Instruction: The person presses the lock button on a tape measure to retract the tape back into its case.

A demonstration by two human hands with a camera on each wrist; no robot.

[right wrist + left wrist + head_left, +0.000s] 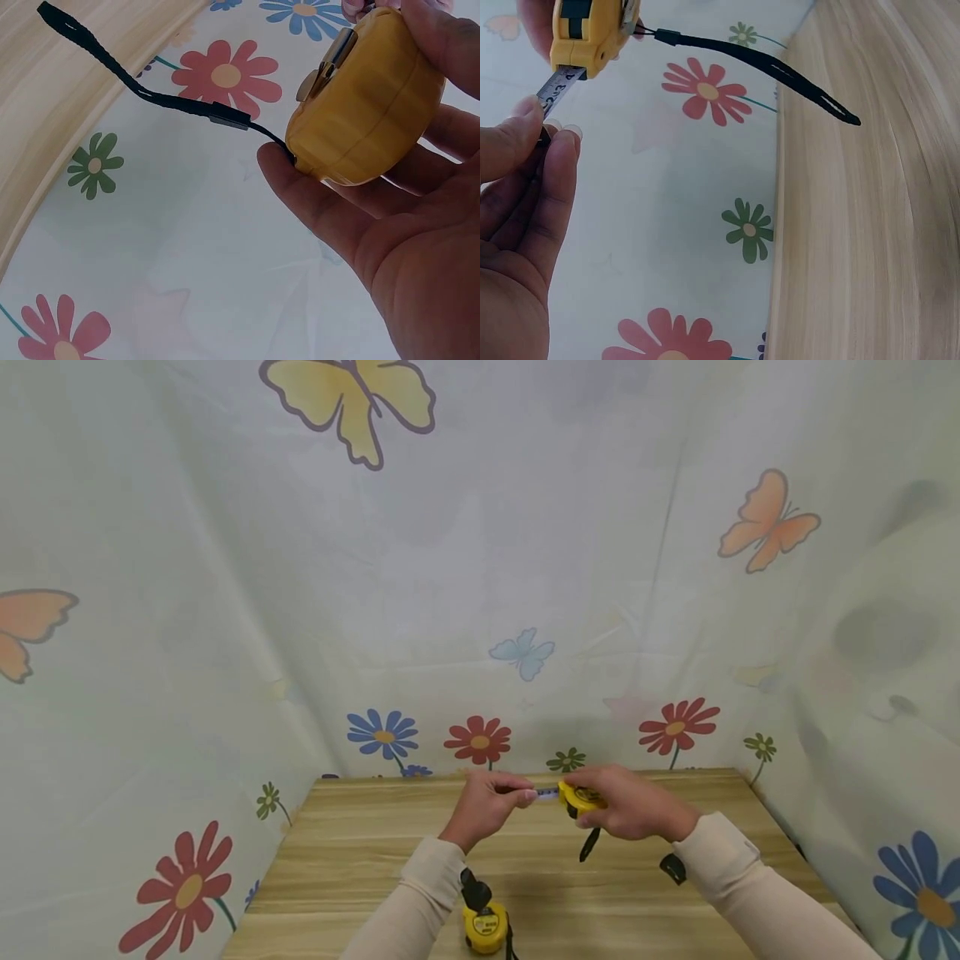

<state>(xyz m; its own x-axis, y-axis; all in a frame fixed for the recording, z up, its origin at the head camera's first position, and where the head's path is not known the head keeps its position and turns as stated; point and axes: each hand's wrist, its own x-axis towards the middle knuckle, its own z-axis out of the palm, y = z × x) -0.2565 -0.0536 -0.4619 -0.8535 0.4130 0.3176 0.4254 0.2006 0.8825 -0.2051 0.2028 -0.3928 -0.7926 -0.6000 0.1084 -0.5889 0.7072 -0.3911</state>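
A yellow tape measure [581,798] with a black wrist strap [780,71] is held above the wooden table in my right hand [637,803]. Fingers and thumb wrap round its case, seen from the side in the right wrist view. A short length of the printed metal blade [561,86] sticks out of the case toward the left. My left hand [486,806] pinches the blade's end between thumb and fingers, which partly hide the tip. The strap hangs loose below the case in the head view.
A second yellow tape measure [486,928] lies on the wooden table [375,877] near its front, partly hidden by a black device [475,891] at my left wrist. Behind the table's far edge hangs a pale curtain [480,568] printed with flowers and butterflies.
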